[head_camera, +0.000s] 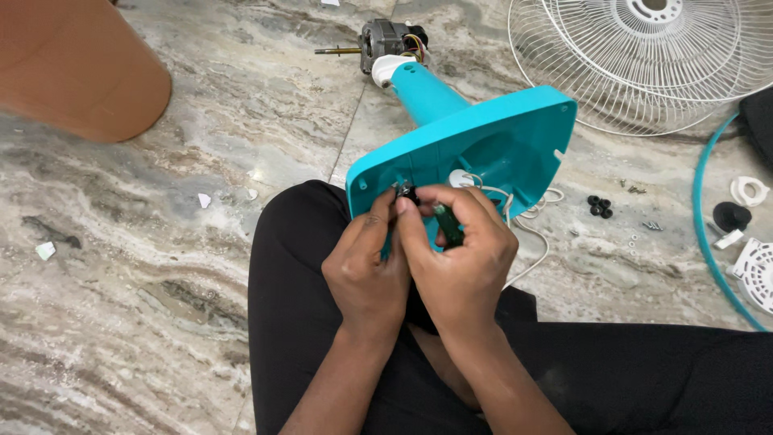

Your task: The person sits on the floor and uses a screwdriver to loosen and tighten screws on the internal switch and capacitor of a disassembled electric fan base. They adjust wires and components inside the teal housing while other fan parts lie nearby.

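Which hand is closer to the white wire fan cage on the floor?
Right. The right hand is at the turquoise fan base, on the side toward the white wire fan cage. The left hand is beside it, farther from the cage.

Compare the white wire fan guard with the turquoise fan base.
The fan guard is white open wire mesh; the fan base is solid turquoise plastic. The guard lies flat on the floor, untouched; the base is tipped up, underside showing, with the left hand and right hand at its edge. Both are fan parts.

Even, soft daylight; sharp, faint shadows.
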